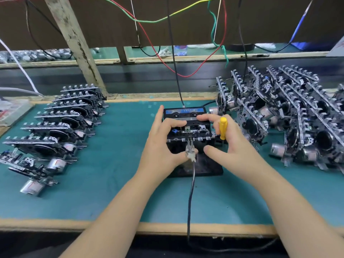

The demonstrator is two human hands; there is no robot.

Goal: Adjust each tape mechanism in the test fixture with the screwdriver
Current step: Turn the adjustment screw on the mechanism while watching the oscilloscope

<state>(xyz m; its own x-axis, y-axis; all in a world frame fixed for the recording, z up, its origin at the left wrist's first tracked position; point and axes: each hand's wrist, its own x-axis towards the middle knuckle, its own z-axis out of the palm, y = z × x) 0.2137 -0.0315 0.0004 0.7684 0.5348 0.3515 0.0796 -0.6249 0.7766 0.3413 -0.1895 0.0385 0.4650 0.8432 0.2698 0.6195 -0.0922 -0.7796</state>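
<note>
Tape mechanism (188, 130) seated in test fixture (193, 159) mid-worktop (115, 164); left hand (163, 144) fingers curl over its frame; right hand (229, 144) clamps screwdriver (223, 128); likely light, rigid, delicate; hold by frame edges.

Green-topped bench (115, 192). Fixture (193, 155) at centre. Row of mechanisms (61, 125) along left edge; piled mechanisms (290, 118) at right edge. Clear box (13, 110) at far-left corner.
</note>
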